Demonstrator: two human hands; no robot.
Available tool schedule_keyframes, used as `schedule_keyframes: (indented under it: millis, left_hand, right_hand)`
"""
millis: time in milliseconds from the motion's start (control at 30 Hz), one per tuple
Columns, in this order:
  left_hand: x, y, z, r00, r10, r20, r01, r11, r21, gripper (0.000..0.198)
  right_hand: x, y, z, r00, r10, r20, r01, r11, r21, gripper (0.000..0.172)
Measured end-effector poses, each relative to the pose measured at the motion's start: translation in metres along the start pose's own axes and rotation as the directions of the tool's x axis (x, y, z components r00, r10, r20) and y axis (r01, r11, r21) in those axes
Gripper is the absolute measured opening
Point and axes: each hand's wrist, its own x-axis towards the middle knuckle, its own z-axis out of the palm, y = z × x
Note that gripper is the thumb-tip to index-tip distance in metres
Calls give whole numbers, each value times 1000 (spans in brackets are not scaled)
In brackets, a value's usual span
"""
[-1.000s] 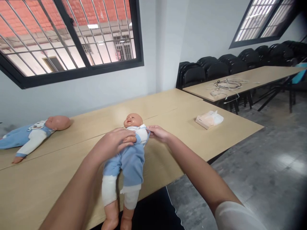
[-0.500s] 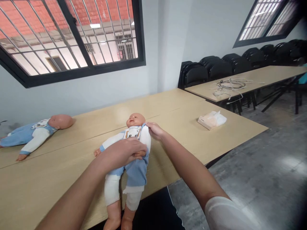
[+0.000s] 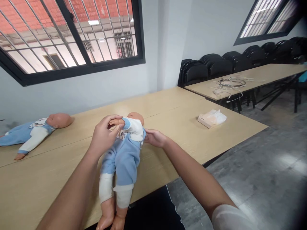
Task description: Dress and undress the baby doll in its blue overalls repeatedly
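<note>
A baby doll (image 3: 123,158) in a blue romper with white sleeves lies on the wooden table (image 3: 182,127), rolled towards its side, its feet over the near edge. My left hand (image 3: 104,135) is closed on the doll's small hand and lifts that arm across its face. My right hand (image 3: 153,138) is closed on the blue cloth at the doll's shoulder. The doll's face is mostly hidden behind the raised sleeve.
A second doll (image 3: 33,134) in the same clothes lies on its back at the table's far left. A tissue pack (image 3: 211,118) sits to the right. Another table (image 3: 263,72) behind carries a tangle of cables (image 3: 227,84). Black chairs (image 3: 216,67) line the wall.
My left hand left the doll's belly, took its hand and raised the arm over its face. The doll rolled from flat on its back towards its side. My right hand stayed at its shoulder.
</note>
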Motion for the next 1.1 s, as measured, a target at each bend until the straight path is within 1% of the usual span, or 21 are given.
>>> schedule_keyframes:
  millis: [133,267,333,400,433,500,567,600,633,667,700,733,767,800,833,867,933,967,1000,1033,1100]
  left_hand:
    - [2,-2,2,995,-18,-96,7,994,-112,28]
    - [6,-4,2,984,-8,-175,-12,993,-114,29]
    - [8,-4,4,981,-7,-192,-13,995,-103,29]
    - [10,-5,6,976,2,-218,-26,994,-106,29]
    - [11,-5,7,973,7,-232,-33,994,-108,29]
    - [11,-5,8,968,17,-249,-43,994,-99,28]
    - [12,-4,10,969,27,-244,-46,996,-73,28]
    - [12,-3,10,971,32,-236,-48,997,-58,27]
    - [12,-2,11,973,39,-228,-50,998,-43,27]
    - [11,-1,13,975,46,-219,-53,998,-28,26]
    - [11,0,14,977,50,-209,-54,998,-14,25]
    - [11,1,15,979,53,-198,-55,998,-2,25]
    - [11,2,17,981,58,-187,-58,998,8,24]
    - [11,3,19,983,65,-174,-63,998,18,24]
    - [10,4,20,984,75,-163,-71,997,29,24]
    - [10,5,21,985,86,-152,-80,996,43,23]
    - [9,5,22,986,104,-130,-96,993,67,23]
    - [8,5,23,987,110,-121,-102,992,74,22]
    - [7,5,23,987,112,-114,-104,992,77,22]
    - [7,5,23,987,113,-110,-105,991,78,21]
    - [5,5,24,988,109,-105,-101,991,82,22]
  right_hand:
    - [4,5,-1,997,-52,-59,51,999,-18,24]
    - [8,9,2,992,-79,-98,77,997,-26,26]
    - [9,11,4,989,-104,-107,96,992,-77,29]
    - [10,13,7,971,-170,-168,141,975,-172,30]
    - [11,13,9,953,-213,-215,166,961,-220,30]
    - [10,12,13,896,-309,-318,217,931,-293,28]
    - [5,9,20,819,-404,-408,276,900,-339,24]
    - [0,8,25,775,-478,-414,316,860,-401,23]
    - [-6,8,31,745,-560,-361,359,794,-491,21]
    - [-12,8,37,736,-631,-246,403,700,-589,20]
    - [-18,9,44,735,-672,-94,449,585,-675,19]
    - [-23,10,50,732,-679,55,491,470,-734,19]
    - [-27,12,55,728,-665,164,520,380,-765,19]
    - [-29,14,59,728,-653,210,530,341,-777,18]
    - [-30,15,61,728,-657,197,522,344,-780,19]
    - [-31,16,62,729,-670,138,503,387,-773,21]
    - [-30,15,60,747,-665,-3,464,524,-714,26]
    - [-30,15,58,758,-651,-40,454,570,-685,28]
    - [-30,14,57,765,-643,-34,454,576,-679,28]
    - [-31,13,56,766,-642,14,464,538,-704,26]
    - [-33,12,57,745,-647,163,495,373,-785,23]
